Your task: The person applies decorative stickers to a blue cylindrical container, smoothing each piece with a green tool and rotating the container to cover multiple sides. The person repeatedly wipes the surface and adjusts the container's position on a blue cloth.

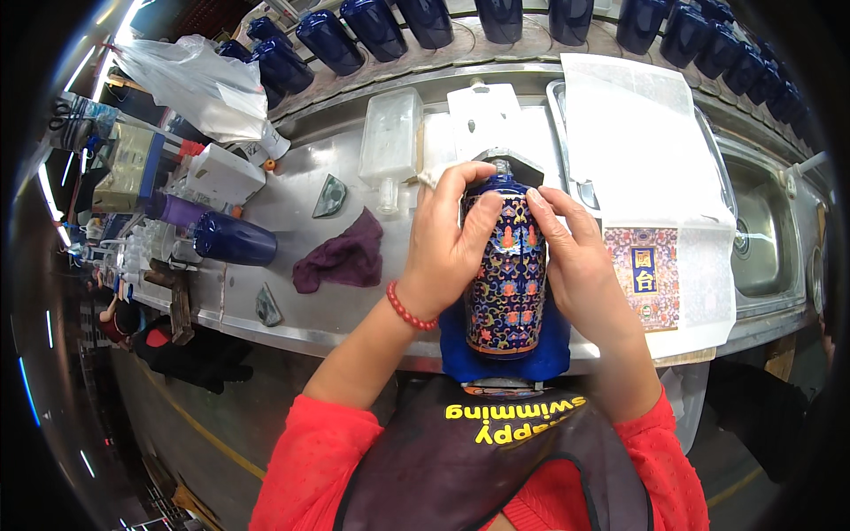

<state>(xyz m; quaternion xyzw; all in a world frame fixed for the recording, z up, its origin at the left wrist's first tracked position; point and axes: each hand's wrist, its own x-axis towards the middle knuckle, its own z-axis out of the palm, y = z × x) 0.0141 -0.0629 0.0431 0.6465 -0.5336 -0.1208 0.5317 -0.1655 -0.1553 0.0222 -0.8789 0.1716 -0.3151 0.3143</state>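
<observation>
A dark blue bottle [506,305] with a colourful floral pattern lies on a blue cloth [556,343] at the worktop's front edge, its neck pointing away from me. My left hand [450,239] holds its left side, thumb laid along the shoulder and fingers near the neck. From the right, my right hand [577,252] grips the upper side, thumb and fingertips pressing the edge of the patterned area. A stand [524,166] is partly visible behind the neck. Beside my right hand, white sheets [630,133] lie over a tray, with a patterned panel [642,279] on the nearer sheet.
Left of my hands are a purple cloth [341,257], a clear plastic container [390,137] and small flat pieces [330,196]. A plain blue bottle [234,239] lies farther left. Several blue bottles [374,28] line a conveyor [460,44] at the back. A sink [766,252] is at right.
</observation>
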